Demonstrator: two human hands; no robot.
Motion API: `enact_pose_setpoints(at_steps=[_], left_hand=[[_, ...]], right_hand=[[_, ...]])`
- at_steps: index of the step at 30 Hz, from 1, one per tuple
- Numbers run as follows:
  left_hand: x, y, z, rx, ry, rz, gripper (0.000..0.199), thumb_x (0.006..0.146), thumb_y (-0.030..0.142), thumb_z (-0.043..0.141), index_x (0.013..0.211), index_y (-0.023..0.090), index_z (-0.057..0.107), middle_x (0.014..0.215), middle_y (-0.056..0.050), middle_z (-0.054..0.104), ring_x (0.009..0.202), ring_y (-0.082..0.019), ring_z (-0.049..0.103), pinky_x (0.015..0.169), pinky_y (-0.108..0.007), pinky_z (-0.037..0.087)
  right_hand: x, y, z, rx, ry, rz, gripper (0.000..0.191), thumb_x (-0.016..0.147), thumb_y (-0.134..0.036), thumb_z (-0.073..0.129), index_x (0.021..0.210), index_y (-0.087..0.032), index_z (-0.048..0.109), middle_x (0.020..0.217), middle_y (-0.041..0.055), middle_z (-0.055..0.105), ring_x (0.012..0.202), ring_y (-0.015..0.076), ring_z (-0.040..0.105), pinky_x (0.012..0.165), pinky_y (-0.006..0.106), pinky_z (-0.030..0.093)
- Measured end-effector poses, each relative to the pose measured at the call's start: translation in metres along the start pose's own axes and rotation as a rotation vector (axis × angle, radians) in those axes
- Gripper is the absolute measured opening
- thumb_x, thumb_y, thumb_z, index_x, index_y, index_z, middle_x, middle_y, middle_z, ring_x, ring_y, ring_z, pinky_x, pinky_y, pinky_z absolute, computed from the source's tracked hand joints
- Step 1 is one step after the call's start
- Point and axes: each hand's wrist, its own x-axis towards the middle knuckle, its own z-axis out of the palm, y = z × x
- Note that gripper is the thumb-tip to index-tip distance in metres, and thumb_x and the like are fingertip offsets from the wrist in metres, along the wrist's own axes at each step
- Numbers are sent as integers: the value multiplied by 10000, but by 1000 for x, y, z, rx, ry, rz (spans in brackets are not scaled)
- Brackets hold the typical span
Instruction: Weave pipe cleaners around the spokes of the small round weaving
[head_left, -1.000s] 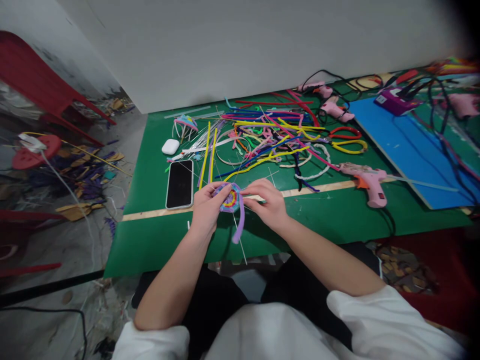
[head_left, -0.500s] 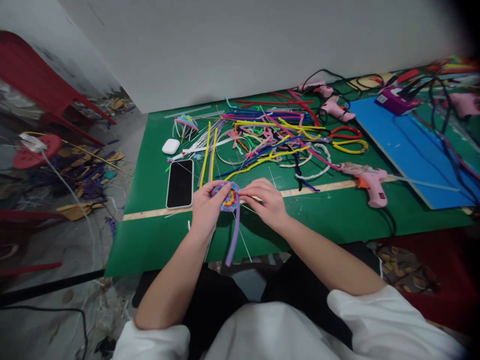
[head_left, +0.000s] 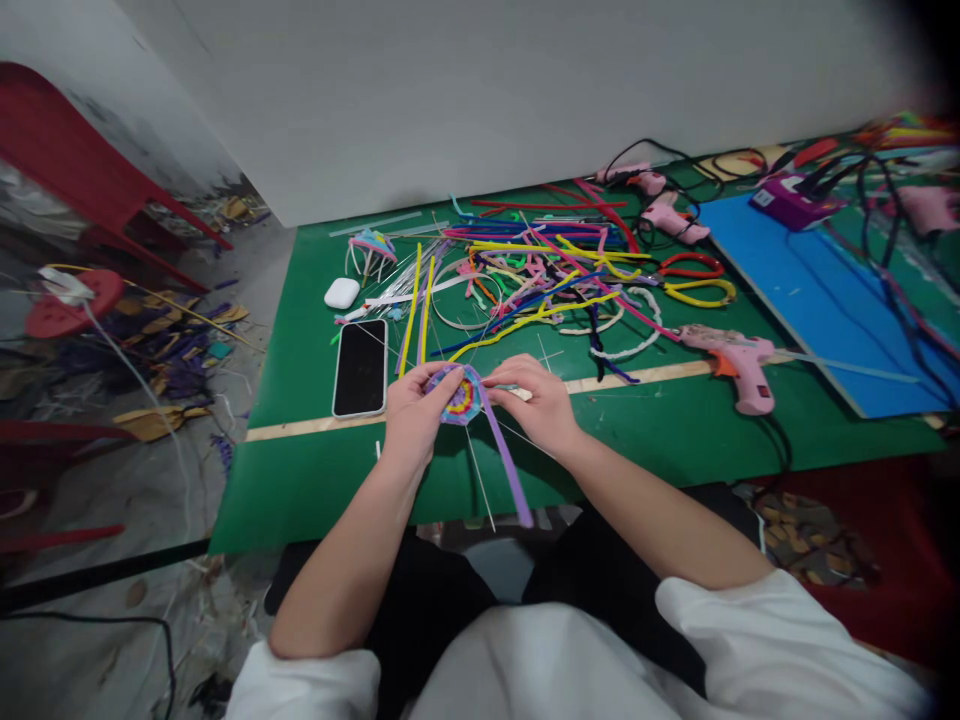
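Note:
A small round woven disc (head_left: 462,397), in rings of purple, yellow, red and light blue with thin pale spokes sticking out, is gripped at its left side by my left hand (head_left: 415,405). My left thumb lies across its face. From the disc's right edge a purple pipe cleaner (head_left: 508,465) hangs down toward the table's front edge. My right hand (head_left: 534,400) is closed in a pinch at that edge, where the purple strip meets a spoke; which of the two the fingertips grip I cannot tell. A white phone (head_left: 360,368) lies left of my left hand.
Behind my hands lies a pile of coloured pipe cleaners (head_left: 540,265). A pink glue gun (head_left: 739,365) and scissors (head_left: 701,292) lie to the right, near a blue board (head_left: 795,290). At the left are a white earbud case (head_left: 342,293) and a small umbrella-like piece (head_left: 372,250).
The purple pipe cleaner's free end has swung to the right. The disc has turned slightly, its spokes shifting, and my right fingers have changed their pinch at its edge.

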Motion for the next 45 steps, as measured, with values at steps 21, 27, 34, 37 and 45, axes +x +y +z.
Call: enact_pose_setpoints(at_steps=[21,27,34,37,45], left_hand=[[-10,1,8,211,-15,115,214,643,321,734,762,148,693,705,-24,672,610,-101,617,541,-169,498],[-10,2,6,223,-79,63,235,640,331,730,768,139,686,680,-22,664,529,-104,598,480,-192,495],[-9,3,6,246,-125,55,184,612,260,747,741,140,694,677,-19,667,607,-108,603,567,-186,501],[-9,2,5,240,-158,32,156,630,244,731,745,144,699,694,-27,677,639,-121,615,600,-200,509],[-8,1,5,188,-161,-17,186,641,283,727,752,137,695,669,-24,664,592,-109,603,589,-202,496]], right_hand=[[-1,-5,0,-19,43,-12,122,752,-196,659,871,-224,656,826,32,633,804,154,589,738,333,494],[1,-6,-2,56,-59,58,89,755,-215,649,830,-247,684,867,25,538,841,138,567,763,321,495],[0,-7,-2,98,-60,94,35,753,-205,638,783,-219,628,855,20,548,855,148,560,797,344,468],[0,-9,-1,102,-46,112,48,748,-172,614,758,-210,587,827,16,546,851,152,551,791,342,459],[-2,-6,0,130,6,156,40,755,-185,588,757,-209,556,770,4,542,764,140,529,711,305,453]])
